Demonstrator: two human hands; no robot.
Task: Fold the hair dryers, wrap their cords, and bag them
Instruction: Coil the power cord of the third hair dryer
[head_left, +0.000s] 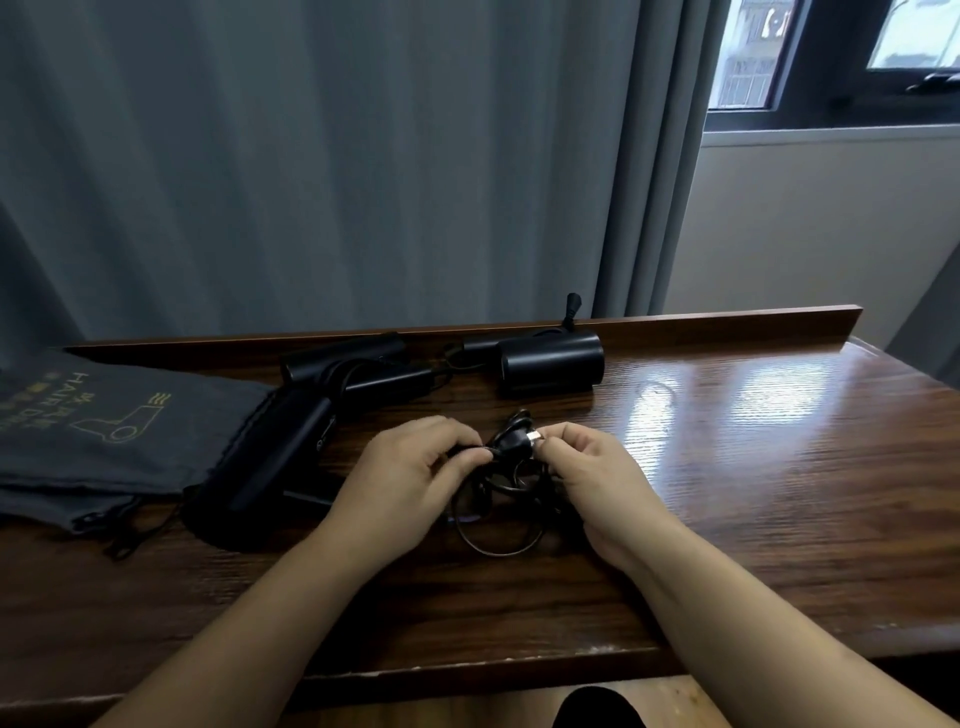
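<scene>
A black cord (498, 525) lies in loose loops on the wooden table (727, 441), between my two hands. My left hand (415, 467) pinches the cord near the top of the loops. My right hand (592, 467) pinches the plug (527, 441) at the cord's end, its metal prongs showing. One black hair dryer (550, 364) lies at the back of the table. Another black hair dryer (291, 441) lies to the left, its lower part inside a black bag (223, 519). Grey drawstring bags (104, 431) with a printed dryer logo lie at the far left.
A raised wooden lip (727, 319) runs along the table's back edge. Grey curtains (311, 156) hang behind, and a window (831, 62) is at the upper right. Bag drawstrings (130, 540) trail toward the front left.
</scene>
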